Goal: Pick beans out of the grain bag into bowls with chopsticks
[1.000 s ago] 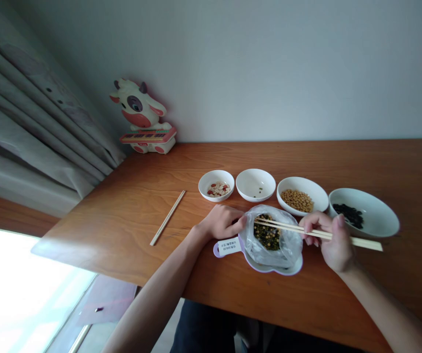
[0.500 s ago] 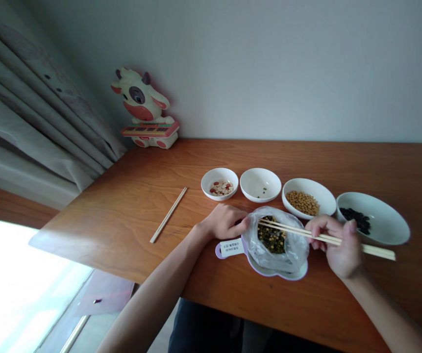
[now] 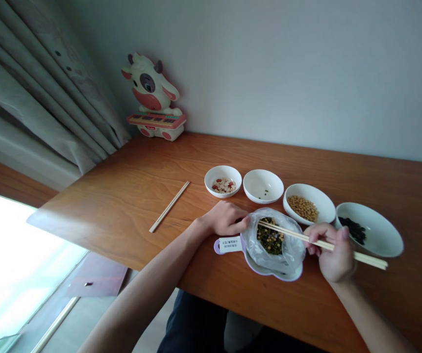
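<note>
My right hand (image 3: 335,252) is closed around a pair of wooden chopsticks (image 3: 285,230). Their tips point into a clear plastic bag (image 3: 292,255), at the upper left of a mix of small green, yellow and black beans (image 3: 270,241). The bag lies spread inside a lilac-rimmed dish (image 3: 287,279) with a labelled handle (image 3: 230,244). At the bag's left edge, my left hand (image 3: 227,219) pinches the plastic between thumb and fingers. Whether a bean sits between the tips is too small to tell.
Behind the bag stand white bowls: one with pale and red pieces (image 3: 222,169), one with a few green beans (image 3: 264,179), one of yellow soybeans (image 3: 302,207), one of black seeds (image 3: 352,230). Spare chopsticks (image 3: 169,207) and a cow toy (image 3: 155,98) are leftward.
The camera view has tilted and shifted slightly. Both hands keep their grips, and the chopstick tips stay at the upper left of the bean mix.
</note>
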`<state>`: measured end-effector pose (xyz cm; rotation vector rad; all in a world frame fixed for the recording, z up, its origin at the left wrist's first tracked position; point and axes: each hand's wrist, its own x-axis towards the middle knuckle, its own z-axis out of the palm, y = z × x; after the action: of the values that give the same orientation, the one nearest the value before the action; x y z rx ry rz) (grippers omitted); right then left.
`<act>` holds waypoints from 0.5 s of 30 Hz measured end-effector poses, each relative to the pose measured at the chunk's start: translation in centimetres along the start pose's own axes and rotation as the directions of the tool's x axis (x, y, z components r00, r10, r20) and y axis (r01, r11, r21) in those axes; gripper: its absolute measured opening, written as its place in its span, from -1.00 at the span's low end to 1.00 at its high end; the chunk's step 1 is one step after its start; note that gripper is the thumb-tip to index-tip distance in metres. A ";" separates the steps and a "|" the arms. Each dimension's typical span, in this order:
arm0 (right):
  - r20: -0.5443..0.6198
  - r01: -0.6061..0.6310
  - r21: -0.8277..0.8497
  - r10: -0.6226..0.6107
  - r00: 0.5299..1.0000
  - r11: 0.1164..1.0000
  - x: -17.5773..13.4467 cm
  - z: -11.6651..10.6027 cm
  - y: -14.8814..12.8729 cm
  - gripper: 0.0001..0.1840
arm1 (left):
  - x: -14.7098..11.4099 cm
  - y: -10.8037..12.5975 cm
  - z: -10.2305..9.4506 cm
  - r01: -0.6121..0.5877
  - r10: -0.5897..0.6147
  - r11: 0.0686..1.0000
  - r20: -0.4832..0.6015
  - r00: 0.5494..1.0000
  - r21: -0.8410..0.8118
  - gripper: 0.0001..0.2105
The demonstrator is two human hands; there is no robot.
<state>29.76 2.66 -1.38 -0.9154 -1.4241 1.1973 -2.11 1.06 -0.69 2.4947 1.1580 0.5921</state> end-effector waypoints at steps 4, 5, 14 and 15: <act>0.034 -0.033 0.002 0.033 0.999 0.999 0.1 -0.3 -0.1 -0.21 | 0.0 0.1 -0.1 -0.013 0.013 1.000 -0.001 1.000 -0.003 -0.51; 0.042 -0.041 0.001 0.041 0.998 0.999 0.1 -0.4 -0.1 -0.20 | 0.1 0.1 -0.2 -0.016 0.016 1.000 -0.001 1.000 -0.007 -0.51; 0.005 -0.042 0.018 0.042 0.999 0.999 -0.2 -0.2 0.1 -0.19 | 0.2 0.0 -0.1 -0.022 0.022 1.000 -0.003 1.000 0.002 -0.52; -0.003 -0.039 0.027 0.039 0.999 0.999 -0.2 -0.2 0.2 -0.20 | 0.2 0.0 -0.1 -0.024 0.024 1.000 -0.001 1.000 0.003 -0.52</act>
<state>29.95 2.53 -1.60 -0.9299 -1.3900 1.2401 -2.09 1.21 -0.58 2.5144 1.1310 0.5989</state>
